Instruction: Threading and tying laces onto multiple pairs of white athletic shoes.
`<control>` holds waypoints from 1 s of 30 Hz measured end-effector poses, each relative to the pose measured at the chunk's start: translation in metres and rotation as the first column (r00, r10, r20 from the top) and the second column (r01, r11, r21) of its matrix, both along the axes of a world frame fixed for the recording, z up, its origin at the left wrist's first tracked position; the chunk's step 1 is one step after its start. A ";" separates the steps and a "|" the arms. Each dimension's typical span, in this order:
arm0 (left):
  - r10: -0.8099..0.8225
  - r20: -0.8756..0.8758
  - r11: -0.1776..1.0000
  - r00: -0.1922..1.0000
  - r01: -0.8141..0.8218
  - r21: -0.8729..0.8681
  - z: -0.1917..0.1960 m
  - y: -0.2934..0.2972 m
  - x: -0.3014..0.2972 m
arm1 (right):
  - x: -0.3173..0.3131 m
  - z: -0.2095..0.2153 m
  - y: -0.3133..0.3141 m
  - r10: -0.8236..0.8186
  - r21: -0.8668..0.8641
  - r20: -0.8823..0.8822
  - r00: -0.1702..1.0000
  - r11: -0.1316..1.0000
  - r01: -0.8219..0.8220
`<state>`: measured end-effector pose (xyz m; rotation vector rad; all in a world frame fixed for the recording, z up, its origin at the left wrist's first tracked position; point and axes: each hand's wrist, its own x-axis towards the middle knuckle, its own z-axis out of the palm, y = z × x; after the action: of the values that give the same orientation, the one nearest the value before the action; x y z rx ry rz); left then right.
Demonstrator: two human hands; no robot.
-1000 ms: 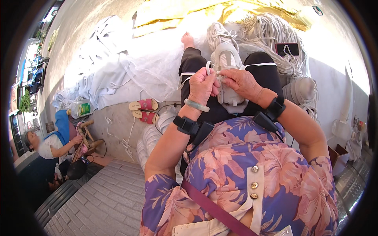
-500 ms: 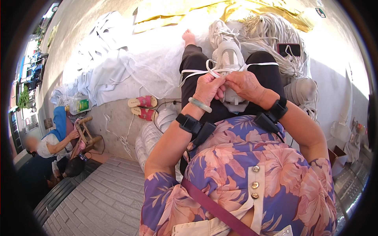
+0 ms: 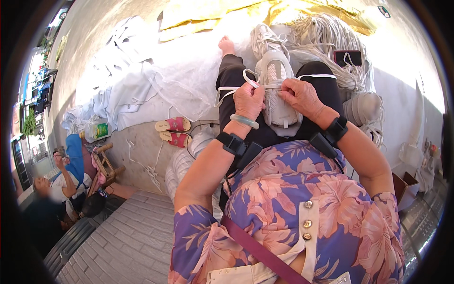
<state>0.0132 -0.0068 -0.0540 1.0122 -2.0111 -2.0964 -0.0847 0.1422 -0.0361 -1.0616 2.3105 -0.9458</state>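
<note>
A pale grey-white sneaker (image 3: 283,113) lies between my knees, its heel toward me. White shoelace (image 3: 253,75) crosses over it, with a loop standing up at the left and loose ends lying across both thighs. On the sneaker's left side my left hand (image 3: 249,101) is closed on the lace, fingers curled in. My right hand (image 3: 305,98) pinches the lace at the right of the shoe opening, thumb and forefinger together. The lace between the two hands runs across the shoe. Beyond this sneaker, other pale laced shoes (image 3: 269,41) lie against its toe.
A thick bundle of white laces (image 3: 326,40) lies at the far right with a dark phone (image 3: 347,58) on it. Stacked grey shoe parts (image 3: 363,108) stand beside my right knee. Pink sandals (image 3: 174,124) rest at the left. Another person (image 3: 66,182) sits at far left.
My hands have drawn apart from over the shoe's middle, left hand leftward, right hand rightward, uncovering the heel. At far left the other person has raised a hand.
</note>
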 end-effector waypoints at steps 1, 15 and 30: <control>-0.003 0.002 1.000 1.000 0.003 0.002 -0.001 0.000 0.000 | 0.000 0.000 0.000 -0.002 -0.001 0.004 1.000 1.000 0.002; -0.252 -0.167 0.802 0.953 0.109 -0.587 0.000 0.003 -0.004 | 0.006 -0.003 0.001 -0.091 -0.018 0.019 0.996 0.996 0.091; -0.441 0.064 0.833 0.895 0.435 -0.342 -0.019 -0.013 -0.029 | 0.002 -0.015 0.011 -0.092 -0.083 -0.023 0.996 0.993 0.090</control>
<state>-0.0163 -0.0198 -0.0730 0.5028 -2.6827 -1.7886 -0.0823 0.1535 -0.0506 -1.0146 2.3778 -1.0756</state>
